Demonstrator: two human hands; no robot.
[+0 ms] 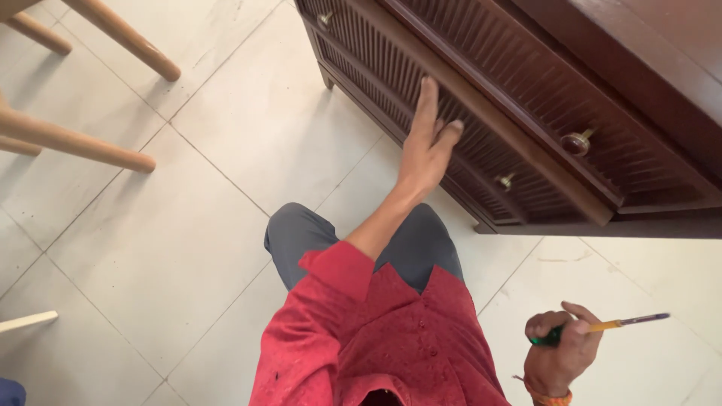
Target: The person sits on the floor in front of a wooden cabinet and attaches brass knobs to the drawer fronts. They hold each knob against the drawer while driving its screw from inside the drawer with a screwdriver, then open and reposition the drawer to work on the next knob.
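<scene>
My left hand reaches forward with fingers stretched and apart, its fingertips against the ribbed front of a dark wooden chest of drawers. It holds nothing. My right hand is low at the right, closed around a screwdriver with a green and yellow handle and a shaft pointing right. A round brass knob sits on an upper drawer that stands partly pulled out. A smaller knob is on the drawer below, just right of my left hand.
Pale wooden chair legs slant across the upper left over the light tiled floor. A white strip lies at the left edge. My red shirt and grey trousers fill the bottom centre.
</scene>
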